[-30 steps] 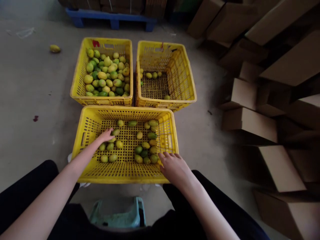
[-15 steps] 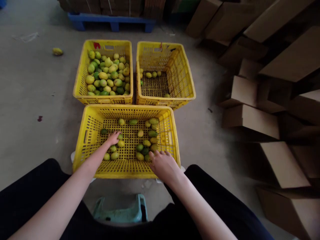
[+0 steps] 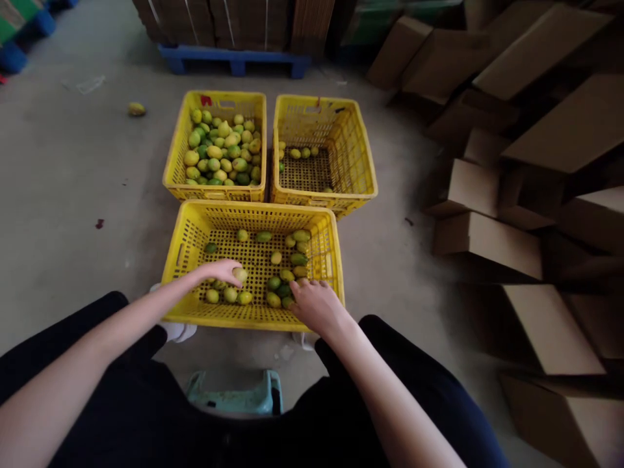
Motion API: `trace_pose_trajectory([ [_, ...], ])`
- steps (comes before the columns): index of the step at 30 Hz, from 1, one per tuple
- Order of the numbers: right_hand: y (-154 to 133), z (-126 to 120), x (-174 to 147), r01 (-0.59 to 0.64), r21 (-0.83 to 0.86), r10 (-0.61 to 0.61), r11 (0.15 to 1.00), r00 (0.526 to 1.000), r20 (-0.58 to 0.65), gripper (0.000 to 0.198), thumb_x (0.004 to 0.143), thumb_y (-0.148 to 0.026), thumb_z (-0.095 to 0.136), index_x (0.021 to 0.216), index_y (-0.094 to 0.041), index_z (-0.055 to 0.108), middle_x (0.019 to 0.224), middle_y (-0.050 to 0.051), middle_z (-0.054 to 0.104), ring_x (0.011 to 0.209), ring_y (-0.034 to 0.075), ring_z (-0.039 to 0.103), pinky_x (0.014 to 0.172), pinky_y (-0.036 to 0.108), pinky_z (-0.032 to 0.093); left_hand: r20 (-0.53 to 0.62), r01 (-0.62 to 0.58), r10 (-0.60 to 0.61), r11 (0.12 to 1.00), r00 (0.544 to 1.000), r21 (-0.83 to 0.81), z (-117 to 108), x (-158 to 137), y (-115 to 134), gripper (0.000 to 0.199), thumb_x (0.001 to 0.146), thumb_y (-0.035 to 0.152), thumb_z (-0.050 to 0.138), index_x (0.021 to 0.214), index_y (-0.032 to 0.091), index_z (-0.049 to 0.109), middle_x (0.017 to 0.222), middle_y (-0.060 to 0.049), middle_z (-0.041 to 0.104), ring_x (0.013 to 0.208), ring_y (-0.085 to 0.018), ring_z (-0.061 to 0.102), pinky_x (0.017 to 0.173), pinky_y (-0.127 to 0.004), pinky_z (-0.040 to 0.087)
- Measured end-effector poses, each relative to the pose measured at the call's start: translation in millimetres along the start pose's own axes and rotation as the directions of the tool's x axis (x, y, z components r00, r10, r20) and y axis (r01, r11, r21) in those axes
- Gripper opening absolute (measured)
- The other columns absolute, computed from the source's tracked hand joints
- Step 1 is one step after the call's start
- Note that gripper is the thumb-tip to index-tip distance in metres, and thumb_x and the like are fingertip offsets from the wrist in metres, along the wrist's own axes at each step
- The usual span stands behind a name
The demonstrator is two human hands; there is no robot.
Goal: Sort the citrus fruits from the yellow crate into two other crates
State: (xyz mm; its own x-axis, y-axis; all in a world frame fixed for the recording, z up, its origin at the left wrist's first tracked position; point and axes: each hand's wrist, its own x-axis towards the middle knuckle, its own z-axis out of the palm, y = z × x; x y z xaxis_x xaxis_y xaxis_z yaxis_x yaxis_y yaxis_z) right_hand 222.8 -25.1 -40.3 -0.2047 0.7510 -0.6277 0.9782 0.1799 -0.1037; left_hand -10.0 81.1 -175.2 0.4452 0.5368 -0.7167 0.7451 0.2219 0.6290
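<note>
Lg. pile of cardboard boxes [image 3: 504, 244] fills R side of frame, tilted every which way. Top ctr-left: brown stacked cartons [image 3: 238, 23] on blue pallet [image 3: 237, 60]. Three yellow mesh crates mid-frame. Front crate [image 3: 256, 260], ctr, wide & shallow-looking, w/ scattered green & yellow lemon-like fruit, mostly in lower left & right parts. Back-left crate [image 3: 214, 192], just above it, heaped w/ same. Back-right crate [image 3: 348, 153], beside that, has only a few, mostly along its far & left edges. Teal stool [image 3: 236, 395], btm ctr, partly hidden by dark clothing.

Hands well apart, both at front crate. R hand [image 3: 316, 300], palm down over fruit cluster at crate's lower right, fingers bent; can't tell if it grips any. L hand [image 3: 221, 268], left of crate's ctr, thumb & fingers closed round one pale yellow fruit [image 3: 240, 275]. Dark green fruit [image 3: 210, 247] lies apart, just above L hand. Single yellowish fruit [image 3: 137, 109] on floor, upper left. Sm. dark-red scrap [image 3: 100, 223] on floor, mid-left.
</note>
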Motion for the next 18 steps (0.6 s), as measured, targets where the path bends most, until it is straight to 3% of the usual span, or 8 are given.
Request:
trace_pose_trajectory([
  [2, 0.1, -9.0, -7.1, -0.022, 0.013, 0.022, 1.000, 1.000, -0.022, 0.032, 0.089, -0.023, 0.052, 0.117, -0.010, 0.061, 0.113, 0.020, 0.068, 0.104, 0.032, 0.065, 0.086, 0.042, 0.047, 0.078, -0.017, 0.034, 0.978, 0.996, -0.210, -28.0, -33.3, 21.8, 0.029, 0.056, 0.023, 0.076, 0.084, 0.022, 0.068, 0.085, -0.005, 0.069, 0.097, -0.026, 0.066, 0.088, -0.037, 0.051],
  [4, -0.7, -20.5, -15.4, -0.023, 0.026, 0.025, 0.999, 0.996, -0.085, 0.035, 0.089, -0.027, 0.052, 0.120, -0.011, 0.059, 0.114, 0.019, 0.067, 0.105, 0.031, 0.065, 0.087, 0.041, 0.047, 0.170, 0.055, 0.036, 0.865, 0.985, -0.498, -46.8, -70.8, 41.2, 0.027, 0.065, 0.030, 0.068, 0.090, 0.021, 0.067, 0.083, -0.008, 0.069, 0.082, -0.026, 0.068, 0.072, -0.038, 0.055],
  [6, -2.1, -32.0, -24.4, -0.013, 0.024, 0.017, 1.000, 0.985, -0.169, 0.040, 0.089, -0.028, 0.053, 0.125, -0.012, 0.056, 0.117, 0.019, 0.066, 0.106, 0.031, 0.064, 0.090, 0.041, 0.046, 0.229, 0.091, 0.096, 0.719, 0.969, -0.688, -52.9, -106.5, 55.8, 0.026, 0.069, 0.039, 0.060, 0.084, 0.020, 0.066, 0.080, -0.011, 0.066, 0.068, -0.027, 0.066, 0.054, -0.036, 0.052],
  [9, -4.5, -41.0, -36.0, 0.025, 0.016, -0.021, 1.000, 0.974, -0.227, 0.045, 0.088, -0.028, 0.053, 0.131, -0.013, 0.051, 0.123, 0.017, 0.064, 0.111, 0.031, 0.062, 0.095, 0.041, 0.043, 0.017, -0.019, 0.081, 0.424, 0.997, -0.905, -37.1, -145.2, 67.3, 0.027, 0.073, 0.046, 0.052, 0.063, 0.022, 0.056, 0.070, -0.008, 0.059, 0.055, -0.019, 0.058, 0.041, -0.029, 0.045],
  [11, -6.0, -36.4, -37.4, 0.084, 0.026, -0.076, 0.996, 0.971, -0.225, 0.045, 0.089, -0.030, 0.052, 0.131, -0.013, 0.051, 0.123, 0.016, 0.063, 0.112, 0.030, 0.061, 0.097, 0.040, 0.043, -0.145, -0.129, -0.057, 0.224, 0.988, -0.966, -14.6, -156.1, 69.0, 0.026, 0.078, 0.039, 0.050, 0.059, 0.022, 0.051, 0.066, -0.006, 0.056, 0.052, -0.015, 0.055, 0.042, -0.026, 0.047],
  [12, -6.9, -30.5, -34.8, 0.105, 0.032, -0.095, 0.994, 0.972, -0.216, 0.045, 0.090, -0.031, 0.051, 0.131, -0.013, 0.052, 0.123, 0.016, 0.064, 0.111, 0.030, 0.062, 0.096, 0.040, 0.044, -0.164, -0.141, -0.143, 0.155, 0.976, -0.978, -2.0, -157.2, 68.6, 0.024, 0.080, 0.034, 0.049, 0.060, 0.021, 0.053, 0.065, -0.005, 0.056, 0.051, -0.013, 0.055, 0.045, -0.025, 0.050],
  [15, -10.4, -1.7, -13.6, 0.061, 0.039, -0.054, 0.997, 0.986, -0.156, 0.039, 0.089, -0.028, 0.053, 0.124, -0.012, 0.058, 0.117, 0.017, 0.067, 0.108, 0.030, 0.064, 0.091, 0.040, 0.047, 0.000, 0.012, -0.322, 0.033, 0.947, -0.999, 29.8, -150.6, 66.8, 0.019, 0.083, 0.022, 0.046, 0.069, 0.018, 0.058, 0.064, -0.005, 0.059, 0.050, -0.012, 0.058, 0.047, -0.023, 0.053],
  [18, -15.2, 32.7, 18.3, 0.020, 0.097, -0.015, 0.995, 0.998, -0.058, 0.026, 0.081, -0.026, 0.066, 0.105, -0.015, 0.068, 0.099, 0.012, 0.072, 0.092, 0.025, 0.069, 0.078, 0.034, 0.052, 0.141, 0.138, -0.319, -0.033, 0.937, -0.990, 37.7, -145.3, 69.4, 0.018, 0.085, 0.020, 0.045, 0.075, 0.016, 0.060, 0.064, -0.005, 0.062, 0.050, -0.012, 0.060, 0.045, -0.022, 0.053],
])
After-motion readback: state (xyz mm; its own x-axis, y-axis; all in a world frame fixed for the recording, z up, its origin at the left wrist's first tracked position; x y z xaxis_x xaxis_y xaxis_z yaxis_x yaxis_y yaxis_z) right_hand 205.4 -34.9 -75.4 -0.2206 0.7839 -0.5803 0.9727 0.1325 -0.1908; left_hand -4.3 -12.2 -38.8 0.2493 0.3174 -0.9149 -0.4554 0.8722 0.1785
